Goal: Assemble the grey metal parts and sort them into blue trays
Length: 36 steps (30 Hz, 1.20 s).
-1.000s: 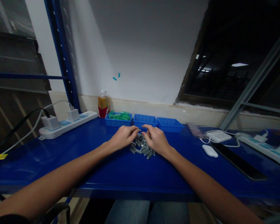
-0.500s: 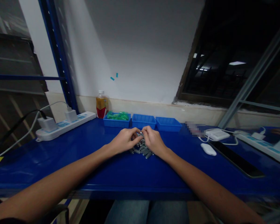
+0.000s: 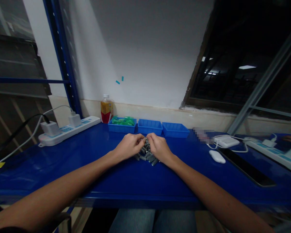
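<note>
A heap of several small grey metal cylinders point(image 3: 146, 155) lies on the blue table point(image 3: 126, 174) in front of me. My left hand point(image 3: 128, 145) and my right hand point(image 3: 158, 147) rest over the heap, fingers curled and fingertips meeting above it. Together they pinch a small grey piece between them; I cannot make out which hand bears it. Behind the hands stand three blue trays in a row: the left tray point(image 3: 122, 127) holds green pieces, the middle tray point(image 3: 150, 126) and right tray point(image 3: 176, 129) show no contents.
A bottle point(image 3: 106, 111) stands by the wall left of the trays. A white power strip point(image 3: 70, 129) with plugged chargers lies at the left. At the right lie a white mouse point(image 3: 217, 156), a dark phone point(image 3: 247, 166), a white box with cable point(image 3: 226, 140) and another power strip point(image 3: 276, 153).
Both hands have drawn together over the heap. A second ago the fingertips were slightly apart; now they meet and pinch a small piece.
</note>
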{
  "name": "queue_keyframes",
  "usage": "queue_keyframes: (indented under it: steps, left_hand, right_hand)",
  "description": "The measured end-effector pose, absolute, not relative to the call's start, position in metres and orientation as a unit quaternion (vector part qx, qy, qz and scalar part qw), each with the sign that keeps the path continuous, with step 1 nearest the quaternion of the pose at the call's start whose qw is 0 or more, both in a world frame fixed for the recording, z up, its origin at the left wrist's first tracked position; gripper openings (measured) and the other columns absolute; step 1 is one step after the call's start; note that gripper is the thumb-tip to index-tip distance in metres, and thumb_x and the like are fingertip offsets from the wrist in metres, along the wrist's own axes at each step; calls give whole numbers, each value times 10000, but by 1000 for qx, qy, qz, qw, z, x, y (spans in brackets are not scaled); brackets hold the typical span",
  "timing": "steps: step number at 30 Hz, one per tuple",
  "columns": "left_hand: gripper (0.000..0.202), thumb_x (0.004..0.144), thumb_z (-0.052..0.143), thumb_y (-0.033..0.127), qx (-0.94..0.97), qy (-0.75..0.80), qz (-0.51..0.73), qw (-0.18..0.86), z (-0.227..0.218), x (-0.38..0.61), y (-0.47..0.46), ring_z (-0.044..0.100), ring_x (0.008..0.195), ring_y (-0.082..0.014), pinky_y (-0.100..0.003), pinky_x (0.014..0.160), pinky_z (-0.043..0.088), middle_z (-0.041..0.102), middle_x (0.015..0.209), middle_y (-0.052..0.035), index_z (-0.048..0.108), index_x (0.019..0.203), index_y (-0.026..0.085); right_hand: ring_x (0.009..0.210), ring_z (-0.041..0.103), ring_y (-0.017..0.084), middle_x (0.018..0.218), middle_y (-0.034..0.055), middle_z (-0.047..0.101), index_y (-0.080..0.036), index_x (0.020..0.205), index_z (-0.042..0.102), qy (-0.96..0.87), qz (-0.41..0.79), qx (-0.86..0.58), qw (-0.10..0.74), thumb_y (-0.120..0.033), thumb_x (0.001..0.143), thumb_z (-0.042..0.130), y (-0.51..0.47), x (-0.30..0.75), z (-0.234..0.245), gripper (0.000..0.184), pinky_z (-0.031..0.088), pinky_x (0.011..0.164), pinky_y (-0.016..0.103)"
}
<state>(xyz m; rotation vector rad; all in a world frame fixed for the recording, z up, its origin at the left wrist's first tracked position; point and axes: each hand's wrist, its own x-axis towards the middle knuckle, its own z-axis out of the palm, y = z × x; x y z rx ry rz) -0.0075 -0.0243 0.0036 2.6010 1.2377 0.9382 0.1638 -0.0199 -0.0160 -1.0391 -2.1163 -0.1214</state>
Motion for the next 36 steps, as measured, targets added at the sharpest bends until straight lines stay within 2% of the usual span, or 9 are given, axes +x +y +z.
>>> queue_keyframes:
  steps: [4, 8, 11, 15, 19, 23, 28, 32, 36]
  left_hand:
    - [290, 889, 383, 306, 844, 420, 322, 84, 7, -10, -23, 552, 574, -128, -215, 545, 362, 634, 658, -18, 602, 791, 143]
    - [362, 915, 334, 339, 849, 410, 315, 111, 7, -9, -24, 542, 565, -125, -219, 546, 359, 617, 637, -16, 571, 724, 142]
    - [429, 931, 294, 381, 861, 405, 293, 92, 10, -12, -23, 543, 567, -132, -227, 552, 354, 608, 626, -23, 572, 706, 144]
    - [418, 897, 360, 456, 884, 420, 197, 47, 19, -29, -12, 585, 647, -168, -241, 586, 362, 651, 702, -50, 641, 780, 168]
    - [303, 808, 508, 463, 892, 439, 89, 62, 17, -51, 3, 613, 701, -181, -229, 578, 374, 687, 805, -40, 677, 906, 232]
    - [242, 791, 534, 398, 896, 432, 81, 71, 9, -55, 11, 615, 726, -172, -220, 612, 394, 691, 827, -33, 683, 890, 235]
    - [238, 794, 532, 397, 897, 425, 83, 90, 11, -54, 8, 609, 678, -163, -219, 573, 379, 685, 772, -26, 676, 895, 236]
    - [213, 728, 609, 364, 892, 431, 44, 127, 15, -56, 4, 580, 568, -138, -207, 500, 348, 654, 686, 11, 651, 891, 234]
    - [128, 742, 565, 261, 892, 440, 61, 86, 10, -52, 5, 590, 637, -147, -210, 535, 367, 650, 741, -1, 628, 847, 221]
  right_hand:
    - [701, 607, 162, 773, 43, 644, -161, 1087, 531, -833, -36, -387, 394, -242, 887, 439, -24, 166, -11, 234, 434, 657, 248]
    - [753, 601, 167, 845, 63, 650, -163, 999, 578, -849, -64, -353, 389, -201, 880, 442, -28, 163, -9, 184, 439, 709, 263]
    - [810, 608, 179, 883, 68, 659, -158, 955, 593, -847, -81, -359, 384, -216, 895, 434, -25, 165, -7, 179, 433, 749, 266]
    - [754, 609, 164, 842, 60, 669, -160, 944, 613, -790, -104, -451, 402, -281, 897, 456, -2, 190, -5, 204, 420, 726, 246]
    - [705, 605, 196, 751, 86, 665, -132, 934, 641, -706, -134, -570, 398, -310, 889, 448, 28, 237, -7, 266, 400, 671, 272]
    - [730, 620, 208, 785, 98, 676, -166, 970, 659, -615, -149, -698, 336, -342, 877, 461, 48, 269, -15, 281, 391, 641, 271]
    - [744, 618, 209, 802, 97, 679, -188, 973, 666, -605, -132, -718, 318, -346, 852, 483, 54, 272, -22, 270, 391, 635, 273]
    - [686, 587, 184, 734, 76, 656, -150, 887, 660, -629, -135, -676, 359, -288, 818, 460, 52, 266, -18, 253, 376, 625, 258]
    - [569, 511, 152, 587, 29, 577, -152, 700, 611, -648, -147, -622, 415, -221, 750, 434, 46, 254, -13, 197, 342, 579, 248]
